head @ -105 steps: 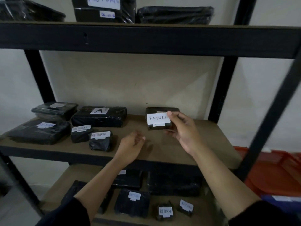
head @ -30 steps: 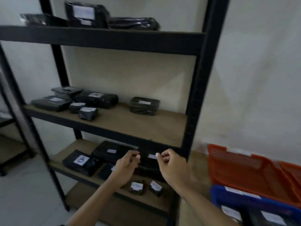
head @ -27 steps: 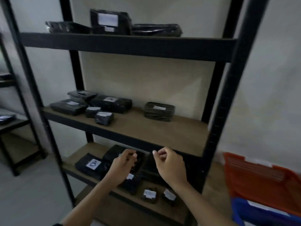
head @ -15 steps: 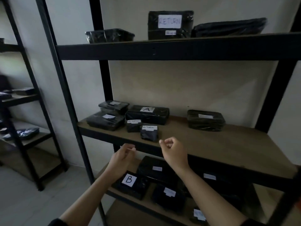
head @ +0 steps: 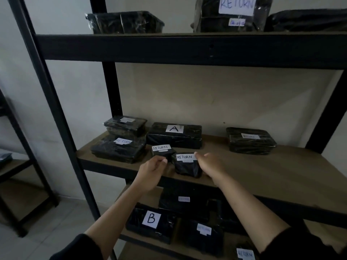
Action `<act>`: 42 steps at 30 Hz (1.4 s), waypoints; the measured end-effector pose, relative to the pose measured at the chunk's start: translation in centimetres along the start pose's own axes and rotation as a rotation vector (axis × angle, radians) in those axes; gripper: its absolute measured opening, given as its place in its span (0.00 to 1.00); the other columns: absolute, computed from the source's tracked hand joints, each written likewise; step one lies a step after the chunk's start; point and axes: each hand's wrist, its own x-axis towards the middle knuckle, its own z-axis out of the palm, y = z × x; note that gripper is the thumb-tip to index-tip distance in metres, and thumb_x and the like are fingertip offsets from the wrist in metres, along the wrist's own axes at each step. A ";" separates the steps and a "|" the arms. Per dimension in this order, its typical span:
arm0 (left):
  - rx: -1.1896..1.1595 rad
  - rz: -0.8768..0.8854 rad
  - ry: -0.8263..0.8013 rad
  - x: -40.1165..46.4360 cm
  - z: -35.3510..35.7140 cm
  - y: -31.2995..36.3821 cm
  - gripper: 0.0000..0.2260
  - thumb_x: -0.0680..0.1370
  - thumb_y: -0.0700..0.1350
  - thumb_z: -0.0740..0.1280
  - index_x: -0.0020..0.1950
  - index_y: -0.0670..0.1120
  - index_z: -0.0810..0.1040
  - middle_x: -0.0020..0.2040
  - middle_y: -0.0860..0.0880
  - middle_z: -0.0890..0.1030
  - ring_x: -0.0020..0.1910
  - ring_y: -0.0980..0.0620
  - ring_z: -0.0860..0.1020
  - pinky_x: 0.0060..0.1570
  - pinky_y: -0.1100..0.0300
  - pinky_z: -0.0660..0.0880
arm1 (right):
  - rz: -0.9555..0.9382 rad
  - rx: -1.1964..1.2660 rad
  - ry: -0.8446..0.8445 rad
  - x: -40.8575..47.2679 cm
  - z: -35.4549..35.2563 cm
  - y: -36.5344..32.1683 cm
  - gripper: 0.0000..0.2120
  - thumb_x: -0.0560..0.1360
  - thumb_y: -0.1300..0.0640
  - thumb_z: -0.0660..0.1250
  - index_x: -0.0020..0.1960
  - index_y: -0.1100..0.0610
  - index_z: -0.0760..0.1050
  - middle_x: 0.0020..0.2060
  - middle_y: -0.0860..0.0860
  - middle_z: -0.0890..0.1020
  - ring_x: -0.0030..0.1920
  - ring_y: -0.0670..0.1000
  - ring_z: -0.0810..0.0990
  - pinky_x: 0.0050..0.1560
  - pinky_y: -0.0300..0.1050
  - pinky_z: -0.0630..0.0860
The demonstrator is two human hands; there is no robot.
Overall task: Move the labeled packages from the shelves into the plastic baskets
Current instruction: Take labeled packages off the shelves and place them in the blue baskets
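Note:
Two small black packages labeled RETURN sit at the front of the middle shelf (head: 262,171): the left small package (head: 161,150) and the right small package (head: 185,165). My left hand (head: 151,172) is curled, its fingertips at the front corner of the left one, between the two. My right hand (head: 210,166) has its fingers apart against the right side of the right package, not closed around it. Behind them lie a long package marked A (head: 174,136), two stacked RETURN trays (head: 120,147) and a lone tray (head: 250,140). No basket is in view.
The upper shelf (head: 187,47) carries a RETURN box (head: 234,14) and wrapped trays. The lower shelf holds a package marked B (head: 151,223) and several other labeled ones. Black uprights (head: 48,102) frame the rack. A second rack (head: 16,166) stands at the left.
The view has swung away from the orange and blue baskets and closed in on the middle shelf. Both hands rose from the lower shelf to the two small RETURN packages, and the right hand opened.

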 end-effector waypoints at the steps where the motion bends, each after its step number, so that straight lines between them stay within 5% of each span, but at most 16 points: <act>1: 0.017 0.002 -0.032 0.5 0.1 -0.1 0.10 0.81 0.52 0.57 0.53 0.51 0.76 0.41 0.53 0.79 0.44 0.53 0.77 0.41 0.62 0.70 | 0.022 0.025 -0.021 0.4 0.1 -0.3 0.18 0.78 0.42 0.59 0.39 0.55 0.73 0.41 0.53 0.79 0.43 0.53 0.78 0.41 0.44 0.70; 4: 0.138 0.040 -0.142 1.7 0.4 -0.5 0.13 0.81 0.52 0.55 0.50 0.49 0.77 0.44 0.52 0.77 0.45 0.55 0.75 0.44 0.61 0.68 | 0.133 0.274 -0.114 1.4 0.6 -1.2 0.12 0.76 0.44 0.64 0.44 0.53 0.74 0.42 0.51 0.79 0.42 0.51 0.79 0.38 0.42 0.76; 7: 0.190 0.064 -0.168 2.6 1.0 -1.0 0.17 0.81 0.55 0.54 0.50 0.47 0.78 0.50 0.49 0.78 0.49 0.52 0.75 0.51 0.55 0.70 | 0.211 0.338 -0.180 1.9 0.8 -1.6 0.12 0.75 0.44 0.66 0.43 0.52 0.74 0.35 0.48 0.74 0.31 0.46 0.69 0.25 0.36 0.66; 11: 0.162 0.092 -0.183 3.3 1.3 -1.6 0.17 0.80 0.56 0.54 0.46 0.49 0.78 0.50 0.48 0.78 0.49 0.51 0.77 0.52 0.53 0.72 | 0.208 0.426 -0.185 1.8 1.0 -1.5 0.13 0.72 0.45 0.71 0.49 0.54 0.78 0.40 0.50 0.79 0.34 0.46 0.72 0.32 0.38 0.69; 16: 0.269 0.213 -0.107 3.3 0.6 -2.4 0.15 0.80 0.56 0.54 0.58 0.53 0.75 0.53 0.52 0.76 0.53 0.52 0.76 0.53 0.54 0.73 | 0.105 0.715 -0.126 1.1 0.1 -1.0 0.11 0.73 0.49 0.71 0.51 0.54 0.78 0.47 0.52 0.84 0.51 0.54 0.81 0.56 0.52 0.77; 21: 0.444 0.399 -0.048 2.3 0.9 -2.8 0.17 0.78 0.57 0.57 0.63 0.53 0.73 0.60 0.53 0.75 0.60 0.53 0.71 0.50 0.55 0.76 | -0.018 0.912 -0.037 -0.4 -0.7 -0.8 0.06 0.73 0.54 0.71 0.47 0.56 0.81 0.39 0.52 0.86 0.43 0.52 0.83 0.45 0.48 0.80; 28: 0.514 0.441 -0.043 1.8 0.7 -2.8 0.16 0.77 0.55 0.60 0.62 0.50 0.73 0.59 0.51 0.74 0.60 0.50 0.69 0.47 0.55 0.75 | -0.109 0.947 -0.080 -2.8 -0.5 -1.5 0.08 0.71 0.53 0.71 0.45 0.57 0.82 0.43 0.55 0.86 0.42 0.52 0.84 0.42 0.45 0.80; 35: 0.594 0.470 -0.077 2.0 0.4 -3.4 0.16 0.77 0.55 0.58 0.60 0.50 0.76 0.59 0.48 0.76 0.59 0.47 0.71 0.57 0.54 0.69 | -0.134 0.962 -0.090 -4.5 -0.4 -2.0 0.09 0.74 0.53 0.69 0.50 0.58 0.80 0.48 0.57 0.84 0.51 0.57 0.82 0.51 0.51 0.80; 42: 0.552 0.456 -0.086 1.5 0.4 -3.4 0.16 0.78 0.54 0.59 0.60 0.49 0.76 0.60 0.48 0.75 0.60 0.47 0.71 0.58 0.53 0.69 | -0.147 0.951 -0.074 -6.0 -0.6 -2.3 0.10 0.75 0.53 0.68 0.50 0.59 0.80 0.48 0.57 0.84 0.51 0.57 0.81 0.50 0.49 0.80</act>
